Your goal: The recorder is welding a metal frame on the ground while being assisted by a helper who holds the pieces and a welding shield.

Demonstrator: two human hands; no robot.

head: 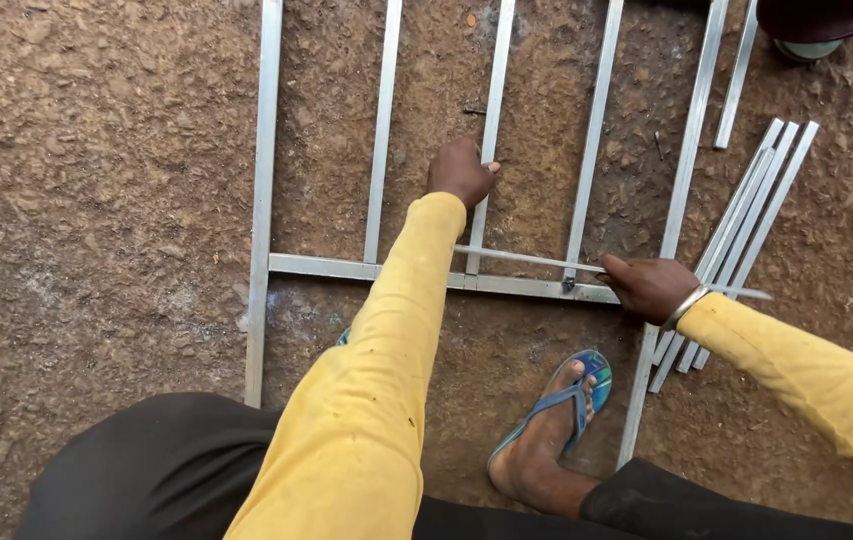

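Note:
A metal frame of square tubes (264, 190) lies flat on the rough brown ground. My left hand (460, 170) grips one of its upright bars (497, 70) near the middle. My right hand (650, 288) holds a thin metal rod (526, 259) laid across the frame's lower crossbar (326, 267), pressing it down at the right end. Both arms wear yellow sleeves, and a metal bangle sits on my right wrist.
A bundle of loose metal tubes (756, 210) lies to the right of the frame. My foot in a blue sandal (558, 415) rests below the crossbar. A dark object (816, 18) sits at the top right corner.

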